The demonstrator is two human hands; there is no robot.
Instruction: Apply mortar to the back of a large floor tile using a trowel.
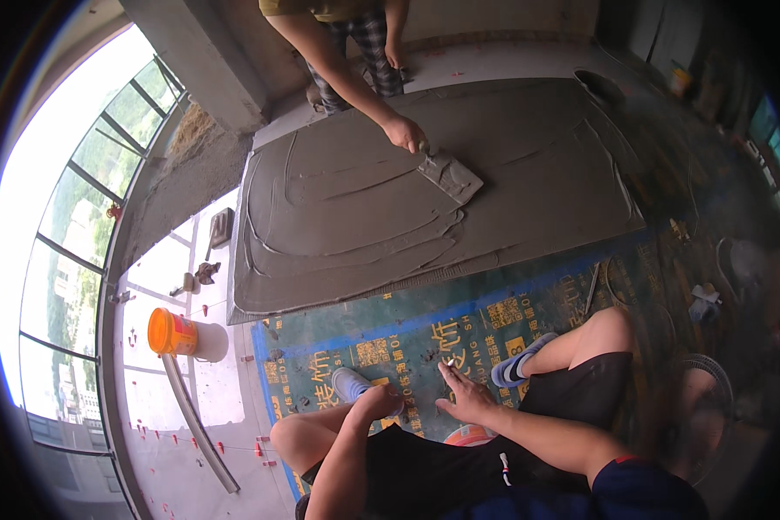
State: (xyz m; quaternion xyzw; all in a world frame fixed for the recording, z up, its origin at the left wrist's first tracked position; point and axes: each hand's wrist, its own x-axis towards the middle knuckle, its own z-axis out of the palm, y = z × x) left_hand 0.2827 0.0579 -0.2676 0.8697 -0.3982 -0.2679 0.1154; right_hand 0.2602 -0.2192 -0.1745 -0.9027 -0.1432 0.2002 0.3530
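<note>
My left hand (380, 402) hangs between my knees by a grey-blue shoe; its fingers curl down, mostly hidden. My right hand (470, 396) is held out with fingers extended, and a small white stick, which looks like a cigarette (451, 362), sits at its fingertips. Beyond both hands lies a large panel coated with wet grey mortar (347, 191), ridged along its edges. Across from me, a co-worker's hand (405, 134) grips a wide flat trowel (451, 178) laid on the mortar. Neither of my hands touches the panel.
Printed green protective sheeting (321, 325) covers the floor under my feet. To the left, an orange-rimmed bucket (172, 332), a long metal strip (198, 425) and a flat float (222, 227) lie on pale tiles beside tall windows. A round fan-like guard (706, 407) stands at right.
</note>
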